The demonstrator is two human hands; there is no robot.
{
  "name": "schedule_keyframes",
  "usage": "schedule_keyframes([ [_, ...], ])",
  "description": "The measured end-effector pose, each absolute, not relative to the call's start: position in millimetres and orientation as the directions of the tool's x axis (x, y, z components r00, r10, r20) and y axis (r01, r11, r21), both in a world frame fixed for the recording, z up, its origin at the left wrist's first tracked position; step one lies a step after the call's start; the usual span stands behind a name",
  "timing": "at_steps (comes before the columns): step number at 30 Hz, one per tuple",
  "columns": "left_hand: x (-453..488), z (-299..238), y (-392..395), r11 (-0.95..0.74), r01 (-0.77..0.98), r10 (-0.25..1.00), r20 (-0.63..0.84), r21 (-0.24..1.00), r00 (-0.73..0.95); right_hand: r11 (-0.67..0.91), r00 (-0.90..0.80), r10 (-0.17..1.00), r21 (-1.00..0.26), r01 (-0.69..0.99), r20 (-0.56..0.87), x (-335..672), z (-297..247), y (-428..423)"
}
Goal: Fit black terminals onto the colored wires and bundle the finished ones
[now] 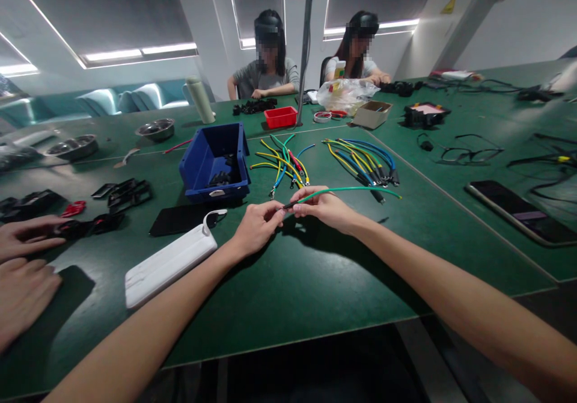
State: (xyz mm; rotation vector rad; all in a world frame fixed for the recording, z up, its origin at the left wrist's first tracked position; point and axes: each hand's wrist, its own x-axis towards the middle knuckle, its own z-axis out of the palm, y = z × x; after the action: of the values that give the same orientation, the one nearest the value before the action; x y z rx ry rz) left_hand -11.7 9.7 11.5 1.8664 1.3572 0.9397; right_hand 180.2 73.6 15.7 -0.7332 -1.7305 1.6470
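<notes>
A green wire [356, 189] runs out to the right from between my two hands, its far end free above the table. My right hand [327, 209] is closed round the wire near a dark sleeve [290, 205] at its left end. At that sleeved end, the fingertips of my left hand [256, 227] are pinched together; the tip itself is hidden. Just beyond my hands lies a loose bunch of yellow, green and blue wires with ring terminals [282, 163]. To its right is another bunch of wires [363, 157], with black sleeves at their near ends.
A blue bin [192, 177] holding small black parts stands left of the wires. Nearer are a white power bank [174, 264] and a dark flat phone-like object [178, 219]. Another person's hands [27, 283] work at far left. A phone [523, 210] lies right; two people sit opposite.
</notes>
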Motion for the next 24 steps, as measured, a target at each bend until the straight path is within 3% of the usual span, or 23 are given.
schedule_keyframes([
  [7, -10.6, 11.7, 9.3, -0.265, 0.517, 0.960, 0.171, 0.814, 0.223, 0.112, -0.615, 0.777, -0.991, -0.070, 0.132, 177.3, 8.4, 77.8],
  [24, -11.4, 8.5, 9.5, -0.290, 0.583, 0.954, 0.180, 0.759, 0.240, 0.085, -0.594, 0.793, -0.990, -0.115, 0.137, 176.4, 9.6, 79.5],
])
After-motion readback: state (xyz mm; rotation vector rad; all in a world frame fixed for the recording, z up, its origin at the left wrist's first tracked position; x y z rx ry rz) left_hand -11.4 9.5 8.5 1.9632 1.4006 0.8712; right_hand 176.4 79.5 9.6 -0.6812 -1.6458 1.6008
